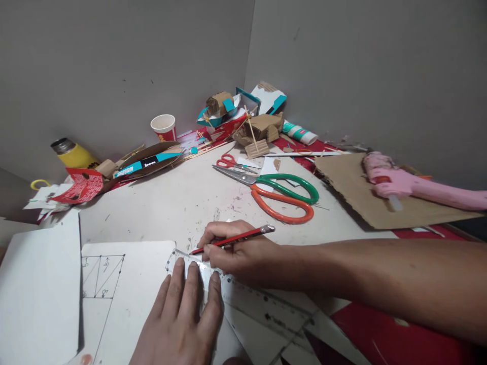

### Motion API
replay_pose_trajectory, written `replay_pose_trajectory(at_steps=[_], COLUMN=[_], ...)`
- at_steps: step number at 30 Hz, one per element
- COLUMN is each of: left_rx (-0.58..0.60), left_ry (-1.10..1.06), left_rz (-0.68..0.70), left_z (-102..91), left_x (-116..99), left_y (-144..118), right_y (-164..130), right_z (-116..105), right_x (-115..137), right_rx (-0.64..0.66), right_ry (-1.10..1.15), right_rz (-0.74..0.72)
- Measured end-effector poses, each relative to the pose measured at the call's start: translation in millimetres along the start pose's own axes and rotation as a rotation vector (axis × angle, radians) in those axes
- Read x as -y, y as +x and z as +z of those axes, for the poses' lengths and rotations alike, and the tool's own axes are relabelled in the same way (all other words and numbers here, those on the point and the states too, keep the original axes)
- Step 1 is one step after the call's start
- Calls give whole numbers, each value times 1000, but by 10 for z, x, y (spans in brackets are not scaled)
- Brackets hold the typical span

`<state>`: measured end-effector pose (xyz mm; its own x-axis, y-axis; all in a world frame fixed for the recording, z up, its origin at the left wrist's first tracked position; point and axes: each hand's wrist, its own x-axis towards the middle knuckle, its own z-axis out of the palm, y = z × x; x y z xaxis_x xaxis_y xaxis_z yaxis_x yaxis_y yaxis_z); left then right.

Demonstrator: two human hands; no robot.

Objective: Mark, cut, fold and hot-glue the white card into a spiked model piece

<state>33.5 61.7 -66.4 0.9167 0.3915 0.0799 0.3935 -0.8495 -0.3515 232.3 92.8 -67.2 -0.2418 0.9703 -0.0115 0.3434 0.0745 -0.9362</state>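
My left hand point(182, 324) lies flat with its fingers spread over a clear plastic ruler point(251, 294), pressing its left end down. In my right hand point(236, 248) is a red and black pencil point(236, 236), its tip at the ruler's upper edge. Beneath the ruler is white paper or card point(140, 268); the surface right under the tip is partly covered by my hands. To the left, a drawing point(102, 276) of black lines with diagonals and small marks shows on the white sheet. A blank white card point(41, 289) overlaps its left side.
Large scissors point(281, 200) with green and orange handles lie beyond my right hand, near small red-handled scissors point(227, 161). A pink glue gun point(418, 187) rests on cardboard point(353, 197) at right. Along the wall stand a paper cup point(163, 126), a yellow bottle point(78, 154) and cardboard scraps.
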Motion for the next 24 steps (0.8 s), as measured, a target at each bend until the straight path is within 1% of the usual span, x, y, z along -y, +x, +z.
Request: replay_pose_trajectory(at_steps=[4, 6, 8, 11, 14, 16, 20, 24], left_rx=[42, 44, 19, -7, 12, 17, -4, -7], left_ry=[9, 2, -10, -12, -1, 7, 26, 18], left_rz=[-112, -135, -109, -72, -100, -87, 5, 3], left_z=[0, 6, 19, 33, 28, 21, 22, 35], left_x=[-61, -73, -65, -46, -39, -28, 19, 33], left_y=[5, 2, -5, -14, -13, -10, -8, -17], right_y=[20, 24, 25, 24, 28, 33, 40, 35], right_z=[-2, -1, 2, 2, -3, -11, -48, -89], right_x=[-1, 6, 13, 13, 4, 13, 94, 173], right_rx=[23, 32, 23, 9, 18, 16, 56, 90], right_ry=[-36, -42, -31, -6, -9, -10, -39, -56], right_rz=[29, 64, 66, 20, -4, -8, 34, 74])
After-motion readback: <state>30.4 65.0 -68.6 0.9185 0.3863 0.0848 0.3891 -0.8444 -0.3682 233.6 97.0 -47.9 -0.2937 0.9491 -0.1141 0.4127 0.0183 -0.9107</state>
